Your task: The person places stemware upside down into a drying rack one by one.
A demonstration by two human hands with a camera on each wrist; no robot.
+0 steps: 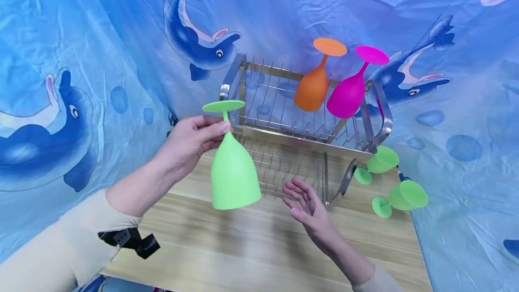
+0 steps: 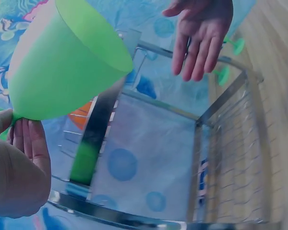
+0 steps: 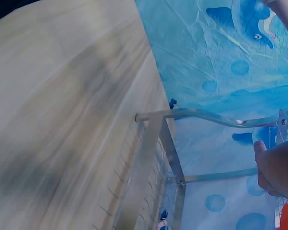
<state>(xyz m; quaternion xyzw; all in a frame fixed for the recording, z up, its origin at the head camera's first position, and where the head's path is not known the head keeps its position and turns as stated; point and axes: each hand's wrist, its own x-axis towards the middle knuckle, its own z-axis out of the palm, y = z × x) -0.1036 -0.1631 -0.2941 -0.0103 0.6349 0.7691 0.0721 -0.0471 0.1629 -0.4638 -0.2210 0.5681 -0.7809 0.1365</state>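
Note:
My left hand (image 1: 194, 143) pinches the stem of a green goblet (image 1: 235, 175), which hangs upside down in front of the rack with its foot uppermost. The left wrist view shows the thumb and fingers at the stem, right below the bowl (image 2: 67, 67). My right hand (image 1: 308, 211) is held palm up with loosely bent fingers and nothing in it, before the rack's lower tier. An orange goblet (image 1: 312, 87) and a magenta goblet (image 1: 348, 93) stand upside down, tilted, on the upper tier of the metal dish rack (image 1: 300, 141).
Two more green goblets lie at the right: one (image 1: 383, 160) beside the rack, another (image 1: 409, 196) nearer the table's right edge. The wooden table (image 1: 194, 247) carries the rack. A blue dolphin-print sheet (image 1: 121, 26) hangs behind and on both sides.

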